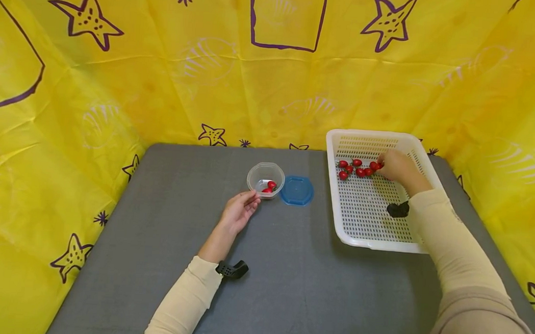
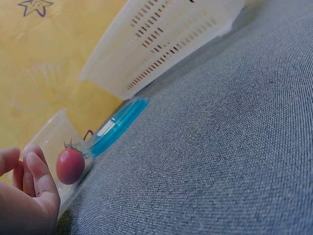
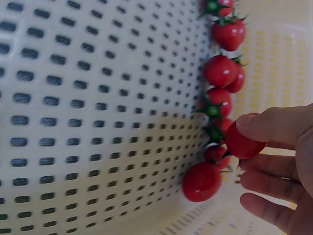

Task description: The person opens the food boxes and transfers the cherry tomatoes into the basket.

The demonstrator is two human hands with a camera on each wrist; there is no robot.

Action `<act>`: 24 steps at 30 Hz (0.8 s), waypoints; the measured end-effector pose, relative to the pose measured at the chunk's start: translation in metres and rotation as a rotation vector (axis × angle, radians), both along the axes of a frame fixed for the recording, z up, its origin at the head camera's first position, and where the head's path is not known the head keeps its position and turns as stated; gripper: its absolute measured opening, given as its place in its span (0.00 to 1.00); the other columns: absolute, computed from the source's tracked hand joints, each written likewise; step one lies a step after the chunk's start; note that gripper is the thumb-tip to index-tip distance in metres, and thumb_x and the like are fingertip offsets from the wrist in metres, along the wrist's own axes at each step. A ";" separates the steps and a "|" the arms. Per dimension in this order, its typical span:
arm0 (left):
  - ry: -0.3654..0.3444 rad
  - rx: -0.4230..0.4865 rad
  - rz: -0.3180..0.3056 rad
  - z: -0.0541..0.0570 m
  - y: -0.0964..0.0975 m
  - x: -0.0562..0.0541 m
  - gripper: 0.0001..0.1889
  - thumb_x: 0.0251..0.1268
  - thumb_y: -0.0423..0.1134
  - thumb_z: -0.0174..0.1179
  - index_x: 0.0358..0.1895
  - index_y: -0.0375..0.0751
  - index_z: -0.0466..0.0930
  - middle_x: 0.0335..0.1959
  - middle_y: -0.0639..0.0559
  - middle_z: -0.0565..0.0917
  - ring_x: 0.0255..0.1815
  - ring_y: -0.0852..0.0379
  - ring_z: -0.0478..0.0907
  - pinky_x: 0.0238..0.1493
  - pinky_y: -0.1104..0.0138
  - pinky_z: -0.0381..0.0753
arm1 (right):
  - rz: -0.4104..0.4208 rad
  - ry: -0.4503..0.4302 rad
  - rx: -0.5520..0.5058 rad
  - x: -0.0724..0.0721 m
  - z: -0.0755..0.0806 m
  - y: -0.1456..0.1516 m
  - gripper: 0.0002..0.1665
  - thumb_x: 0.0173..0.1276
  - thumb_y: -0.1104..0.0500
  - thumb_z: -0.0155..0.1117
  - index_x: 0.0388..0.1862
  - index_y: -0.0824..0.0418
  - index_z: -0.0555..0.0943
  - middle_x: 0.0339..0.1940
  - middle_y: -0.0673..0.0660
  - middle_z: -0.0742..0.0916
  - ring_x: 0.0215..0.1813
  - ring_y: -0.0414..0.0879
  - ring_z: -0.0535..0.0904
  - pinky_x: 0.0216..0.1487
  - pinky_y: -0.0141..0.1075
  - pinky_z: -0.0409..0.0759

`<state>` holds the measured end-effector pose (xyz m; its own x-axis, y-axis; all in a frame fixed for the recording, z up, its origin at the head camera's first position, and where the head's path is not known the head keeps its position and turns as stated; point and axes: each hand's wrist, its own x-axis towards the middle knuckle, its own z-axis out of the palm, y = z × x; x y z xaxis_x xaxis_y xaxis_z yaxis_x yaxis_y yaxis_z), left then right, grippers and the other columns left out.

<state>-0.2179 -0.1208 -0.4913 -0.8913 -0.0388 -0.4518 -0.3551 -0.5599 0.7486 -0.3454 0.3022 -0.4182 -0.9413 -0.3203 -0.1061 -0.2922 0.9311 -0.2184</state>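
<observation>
Between the thumb and fingers of my right hand (image 1: 399, 169) is a cherry tomato (image 3: 247, 141), pinched inside the white perforated basket (image 1: 335, 212). Several more cherry tomatoes (image 3: 219, 71) with green stalks lie bunched around it, along the basket's far part. My left hand (image 1: 238, 209) is at the near rim of a small clear plastic tub (image 1: 254, 172), its fingertips gripping the edge. Inside the tub are red cherry tomatoes (image 1: 272, 184); one shows through the wall in the left wrist view, beside the curled fingers (image 2: 41, 171).
A blue lid (image 1: 296, 191) lies flat just right of the tub, between it and the basket. Everything stands on a grey cloth-covered table (image 1: 279, 280). A yellow patterned curtain (image 1: 272, 96) encloses the back and sides.
</observation>
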 end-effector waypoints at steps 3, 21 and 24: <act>-0.002 -0.001 0.002 0.000 0.001 0.000 0.06 0.70 0.33 0.57 0.31 0.42 0.79 0.25 0.54 0.84 0.27 0.63 0.80 0.33 0.75 0.79 | 0.003 -0.002 0.006 0.000 -0.006 0.002 0.07 0.57 0.64 0.63 0.31 0.68 0.79 0.25 0.61 0.81 0.29 0.53 0.71 0.33 0.43 0.70; -0.013 0.008 0.012 -0.001 0.001 -0.002 0.06 0.69 0.33 0.58 0.32 0.42 0.78 0.26 0.53 0.84 0.27 0.62 0.80 0.33 0.75 0.80 | 0.011 -0.013 0.053 0.002 -0.020 -0.005 0.09 0.54 0.64 0.67 0.32 0.67 0.77 0.30 0.64 0.82 0.33 0.56 0.74 0.39 0.51 0.74; -0.011 0.010 0.010 -0.001 0.001 -0.002 0.05 0.69 0.33 0.57 0.33 0.42 0.78 0.26 0.53 0.84 0.27 0.62 0.80 0.33 0.75 0.80 | -0.003 -0.047 -0.018 0.002 -0.016 -0.004 0.14 0.58 0.63 0.65 0.41 0.72 0.79 0.37 0.69 0.84 0.38 0.59 0.77 0.44 0.55 0.76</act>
<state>-0.2198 -0.1203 -0.4921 -0.8857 -0.0428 -0.4623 -0.3582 -0.5706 0.7390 -0.3437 0.2983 -0.4341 -0.9365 -0.3194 -0.1448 -0.2781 0.9279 -0.2484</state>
